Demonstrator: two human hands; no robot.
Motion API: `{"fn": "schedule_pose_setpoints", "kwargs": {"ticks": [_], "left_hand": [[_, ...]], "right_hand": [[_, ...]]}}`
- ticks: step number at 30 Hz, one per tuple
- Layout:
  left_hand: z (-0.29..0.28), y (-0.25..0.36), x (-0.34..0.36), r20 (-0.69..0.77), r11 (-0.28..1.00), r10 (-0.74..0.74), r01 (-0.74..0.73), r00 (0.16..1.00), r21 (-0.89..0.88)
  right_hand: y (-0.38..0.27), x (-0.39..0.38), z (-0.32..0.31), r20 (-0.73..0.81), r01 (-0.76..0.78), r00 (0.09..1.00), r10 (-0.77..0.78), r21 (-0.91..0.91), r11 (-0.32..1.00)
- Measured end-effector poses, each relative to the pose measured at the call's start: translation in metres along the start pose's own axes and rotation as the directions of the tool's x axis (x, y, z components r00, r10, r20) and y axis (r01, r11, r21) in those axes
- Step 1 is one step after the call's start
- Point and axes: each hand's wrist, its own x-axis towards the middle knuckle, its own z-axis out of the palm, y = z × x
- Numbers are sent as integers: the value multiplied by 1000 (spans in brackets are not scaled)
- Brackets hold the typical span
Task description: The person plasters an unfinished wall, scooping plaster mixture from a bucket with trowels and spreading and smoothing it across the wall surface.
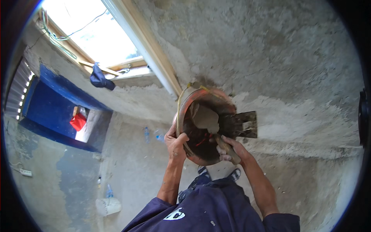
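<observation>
A worn reddish bucket (225, 95), its inside dark and smeared with grey mortar, is tilted in front of me by the rough wall. My left hand (177, 145) grips its rim at the near left, the thumb over the edge. In my right hand (236, 150) is the thick handle of a trowel (228, 150), at the bucket's near right side. The trowel's grey, mortar-coloured blade seems to reach into the bucket; where it ends and mortar begins is unclear. A dirty, dark rectangular plate (250, 124) juts past the bucket's right rim.
A bare plaster wall (270, 58) rises ahead. A window (104, 34) at upper left has loose wires and a dark blue cap (101, 78) at its sill. Plastic bottles (159, 135) and a white pail (109, 206) are on the floor. A red object (78, 122) sits in a blue recess.
</observation>
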Motion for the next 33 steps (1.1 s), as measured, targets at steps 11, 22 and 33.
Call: {"fn": "schedule_pose_setpoints", "kwargs": {"ticks": [11, 22, 33], "left_hand": [[-21, -21, 6, -220, 931, -10, 89, 975, 354], [-68, -50, 16, -335, 973, 142, -70, 931, 219], [-58, -35, 2, -354, 967, 117, -25, 928, 254]], "right_hand": [[-100, -155, 67, 93, 601, 767, -635, -454, 658], [-239, -205, 192, 275, 558, 42, -960, -804, -206], [-297, -126, 138, 722, -599, -158, -673, -612, -516]]}}
